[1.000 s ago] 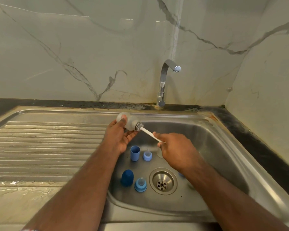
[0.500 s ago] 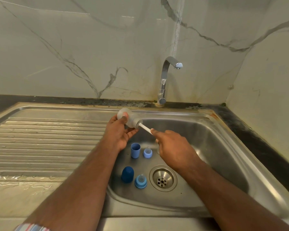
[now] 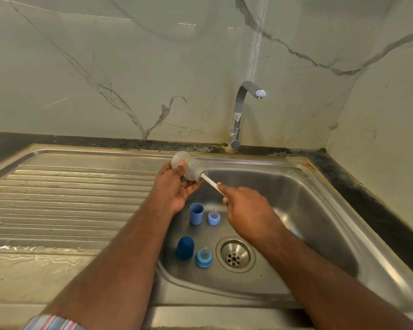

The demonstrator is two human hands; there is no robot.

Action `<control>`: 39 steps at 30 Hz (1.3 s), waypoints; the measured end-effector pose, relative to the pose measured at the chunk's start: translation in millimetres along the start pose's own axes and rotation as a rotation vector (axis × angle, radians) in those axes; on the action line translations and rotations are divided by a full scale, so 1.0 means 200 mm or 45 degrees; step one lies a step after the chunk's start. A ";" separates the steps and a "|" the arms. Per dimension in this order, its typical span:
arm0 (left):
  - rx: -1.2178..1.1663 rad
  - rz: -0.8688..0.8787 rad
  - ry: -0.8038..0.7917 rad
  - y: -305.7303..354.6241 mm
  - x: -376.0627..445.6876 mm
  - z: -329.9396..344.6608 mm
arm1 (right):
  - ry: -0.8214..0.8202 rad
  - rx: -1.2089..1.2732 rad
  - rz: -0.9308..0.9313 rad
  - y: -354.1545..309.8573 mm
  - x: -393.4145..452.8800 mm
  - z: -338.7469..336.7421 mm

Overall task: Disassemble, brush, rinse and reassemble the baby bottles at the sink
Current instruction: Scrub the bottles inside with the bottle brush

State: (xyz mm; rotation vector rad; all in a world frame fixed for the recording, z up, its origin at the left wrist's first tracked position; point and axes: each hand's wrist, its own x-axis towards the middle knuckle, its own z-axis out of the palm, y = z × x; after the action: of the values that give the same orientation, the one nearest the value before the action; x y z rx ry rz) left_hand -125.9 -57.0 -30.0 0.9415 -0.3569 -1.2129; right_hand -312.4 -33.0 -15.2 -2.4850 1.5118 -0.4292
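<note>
Left hand (image 3: 177, 186) is wrapped around a clear baby bottle (image 3: 188, 166) tipped sideways over the sink's (image 3: 320, 210) back-left edge. Right hand (image 3: 246, 210) pinches the white brush handle (image 3: 211, 183), bristles inside the neck. Below both hands: two blue caps (image 3: 196, 213) and two nipple rings (image 3: 203, 257). Any bottle markings look too blurry to read.

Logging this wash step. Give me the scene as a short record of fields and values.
left hand: grips the bottle, held on its side over the sink's left edge
right hand: holds the brush by its white handle
brush head: inside the bottle's mouth
tap: no water seen running
sink floor: light blue cap, dark blue cap, two teat rings, drain
stage: brushing
</note>
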 end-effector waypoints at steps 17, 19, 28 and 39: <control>0.016 0.051 -0.091 0.00 -0.02 0.01 | 0.027 -0.298 -0.043 -0.03 -0.02 0.00; 0.025 0.077 -0.092 0.00 -0.02 0.01 | -0.036 -0.276 -0.064 -0.04 -0.02 0.01; -0.048 0.070 -0.025 0.02 0.01 -0.03 | 0.034 0.086 -0.003 0.01 -0.02 -0.02; -0.249 0.084 -0.038 0.05 0.03 -0.06 | -0.437 1.636 0.435 0.02 -0.03 -0.09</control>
State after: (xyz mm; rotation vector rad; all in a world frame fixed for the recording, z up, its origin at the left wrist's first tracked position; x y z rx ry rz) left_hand -109.6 -56.5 -31.0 0.7386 -0.2854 -1.1794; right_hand -323.8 -29.9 0.3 -1.1963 0.9564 -0.5986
